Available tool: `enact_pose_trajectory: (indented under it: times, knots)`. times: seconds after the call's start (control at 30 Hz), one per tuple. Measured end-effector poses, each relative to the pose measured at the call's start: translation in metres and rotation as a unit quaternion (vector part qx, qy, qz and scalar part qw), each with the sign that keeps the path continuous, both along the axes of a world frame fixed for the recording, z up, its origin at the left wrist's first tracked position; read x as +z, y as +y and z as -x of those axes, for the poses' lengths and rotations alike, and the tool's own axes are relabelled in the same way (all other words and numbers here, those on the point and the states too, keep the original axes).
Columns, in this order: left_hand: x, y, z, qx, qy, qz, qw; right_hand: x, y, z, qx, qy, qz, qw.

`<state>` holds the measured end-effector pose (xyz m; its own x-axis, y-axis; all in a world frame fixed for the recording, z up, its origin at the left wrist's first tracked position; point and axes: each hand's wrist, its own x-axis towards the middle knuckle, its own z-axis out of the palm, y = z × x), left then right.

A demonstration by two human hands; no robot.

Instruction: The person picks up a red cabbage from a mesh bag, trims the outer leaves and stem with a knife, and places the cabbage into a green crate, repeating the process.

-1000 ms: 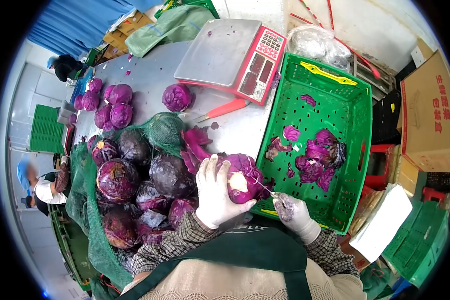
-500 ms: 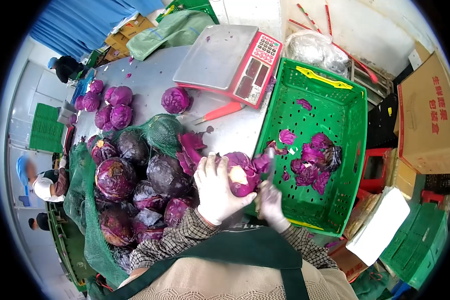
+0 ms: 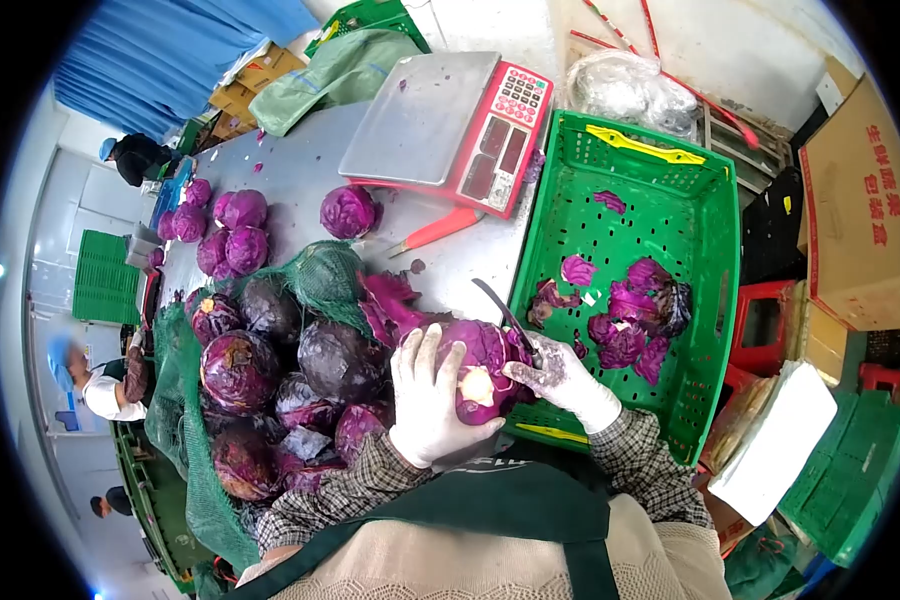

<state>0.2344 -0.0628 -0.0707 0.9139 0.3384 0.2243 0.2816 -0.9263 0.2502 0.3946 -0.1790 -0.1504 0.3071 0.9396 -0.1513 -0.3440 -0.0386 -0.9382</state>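
Note:
My left hand, in a white glove, steadies a red cabbage from its left side. The cabbage's pale cut stem faces up toward me. On its right is my right hand, also gloved, gripping a knife whose dark, narrow blade points up and away from me. The knife's handle is hidden in my fingers. Loose purple leaves lie just beyond the cabbage. To the left, a green mesh sack holds several darker, untrimmed cabbages.
A green crate with cut leaves stands at right. A red scale, a red-handled knife and several cabbages rest on the metal table. Cardboard boxes are far right; other people work at left.
My right hand has risen and turned, so the blade now points away from me. The leaf piece by the blade is now down in the crate. The cabbage sits slightly lower in view.

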Motion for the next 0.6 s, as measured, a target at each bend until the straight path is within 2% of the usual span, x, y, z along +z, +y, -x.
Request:
enact_pose_trajectory:
  times: [0.07,0.17,0.23,0.3,0.33,0.37,0.43,0.53,0.57,0.6]
  knots:
    - [-0.001,0.0,0.003,-0.008,0.0,0.005,1.0,-0.014,0.001,0.005,-0.025,-0.04,-0.066,0.997]
    - [-0.002,0.0,0.004,-0.009,-0.003,0.012,1.0,-0.005,-0.006,0.004,-0.018,-0.262,0.02,0.965]
    - [0.0,-0.003,0.004,0.002,0.011,0.005,1.0,-0.008,-0.004,0.008,-0.087,-0.36,0.057,0.927]
    - [-0.002,-0.005,0.003,0.011,0.011,0.003,1.0,-0.025,0.001,0.004,-0.154,-0.464,0.119,0.864]
    - [-0.003,-0.005,0.007,0.006,0.01,0.0,1.0,-0.032,0.0,-0.002,-0.161,-0.371,0.174,0.898]
    - [-0.007,-0.004,0.012,-0.009,-0.004,-0.003,1.0,-0.063,-0.002,-0.006,-0.201,-0.393,0.13,0.888]
    - [-0.017,0.006,0.028,-0.038,-0.034,0.015,0.999,-0.093,-0.006,-0.004,-0.196,-0.378,0.14,0.894]
    - [-0.023,0.025,0.05,-0.08,-0.064,0.075,0.992,-0.115,-0.01,0.012,-0.232,-0.167,0.192,0.939]
    - [-0.022,0.031,0.054,-0.089,-0.06,0.094,0.99,-0.129,-0.014,0.013,-0.269,0.054,0.123,0.954]
    - [-0.015,0.034,0.056,-0.088,-0.03,0.111,0.99,-0.147,-0.021,0.012,-0.291,0.271,0.048,0.916]
